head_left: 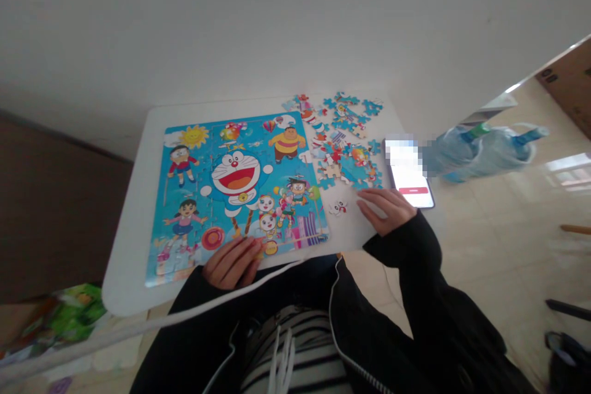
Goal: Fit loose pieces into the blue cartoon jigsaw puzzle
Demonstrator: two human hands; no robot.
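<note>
As the head view shows, the left hand [233, 263] lies on the lower edge of the assembled Doraemon jigsaw puzzle [237, 178], fingers loosely together, gripping nothing visible, apparently steadying it. The right hand [386, 211], fingers relaxed and open, rests on the white table [124, 283] just beside a loose jigsaw piece [338, 207], below a heap of loose pieces [344, 163], within easy reach.
</note>
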